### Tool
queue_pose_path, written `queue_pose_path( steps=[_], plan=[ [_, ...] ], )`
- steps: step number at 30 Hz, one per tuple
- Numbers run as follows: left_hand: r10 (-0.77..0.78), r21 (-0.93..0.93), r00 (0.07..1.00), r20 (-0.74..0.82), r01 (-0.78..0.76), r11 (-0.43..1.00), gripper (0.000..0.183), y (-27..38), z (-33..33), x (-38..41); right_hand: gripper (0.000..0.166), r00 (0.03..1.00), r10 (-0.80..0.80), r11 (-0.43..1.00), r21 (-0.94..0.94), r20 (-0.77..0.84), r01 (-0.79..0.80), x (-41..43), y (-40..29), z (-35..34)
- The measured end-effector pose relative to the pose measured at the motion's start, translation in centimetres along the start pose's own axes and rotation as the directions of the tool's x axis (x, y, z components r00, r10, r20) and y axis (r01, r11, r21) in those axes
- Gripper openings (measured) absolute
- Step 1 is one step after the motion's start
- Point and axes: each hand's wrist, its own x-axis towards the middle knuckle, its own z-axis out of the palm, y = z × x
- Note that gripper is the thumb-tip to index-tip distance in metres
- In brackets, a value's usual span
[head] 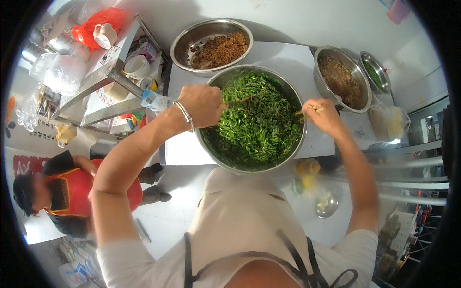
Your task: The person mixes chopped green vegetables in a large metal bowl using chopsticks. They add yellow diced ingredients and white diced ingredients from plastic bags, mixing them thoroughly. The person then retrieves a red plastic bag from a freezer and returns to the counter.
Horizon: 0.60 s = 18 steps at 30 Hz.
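A large steel bowl [304, 138] before me holds chopped green leaves [257, 122], which look like chives, with darker bits among them. My left hand [201, 105], a bangle at its wrist, is closed at the bowl's left side. A thin brown stick, seemingly a chopstick [248, 98], runs from this fist into the greens. Over the right rim, my right hand [319, 114] grips thin yellowish sticks [301, 116] that point into the bowl; their far ends are lost among the greens.
Behind stands a steel bowl of brown crumbly food [223, 50]. To the right are a bowl of brown filling [340, 81], a small bowl of chopped greens [374, 75] and a plastic bag [394, 122]. A metal shelf [108, 72] and a person in a red apron [74, 194] are at left.
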Motion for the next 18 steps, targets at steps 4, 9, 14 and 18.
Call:
queue_pose_path(
  steps=[4, 9, 14, 18],
  plan=[
    [-0.043, 0.041, 0.999, -0.004, 0.043, 0.998, 0.028, -1.3, -1.0, 0.0, 0.023, 0.984, 0.135, 0.965, 0.212, 0.113, -0.157, -5.4, -0.8, 3.3],
    [-0.046, 0.023, 0.998, 0.046, 0.045, 0.999, 0.029, -3.5, -0.6, 0.4, 0.017, 0.999, -0.003, 0.918, 0.397, 0.043, -0.014, -8.3, -6.6, 11.3],
    [-0.010, 0.113, 0.996, 0.086, 0.000, 0.994, 0.027, -4.3, -1.5, 0.8, 0.017, 0.998, 0.055, 0.791, 0.611, -0.020, -0.032, -5.6, -8.9, 10.5],
    [-0.012, 0.301, 0.970, 0.242, -0.064, 0.951, 0.022, -4.4, 0.2, 0.1, 0.014, 0.996, -0.066, 0.924, 0.373, -0.052, 0.080, -5.5, -8.7, 6.6]
  ],
)
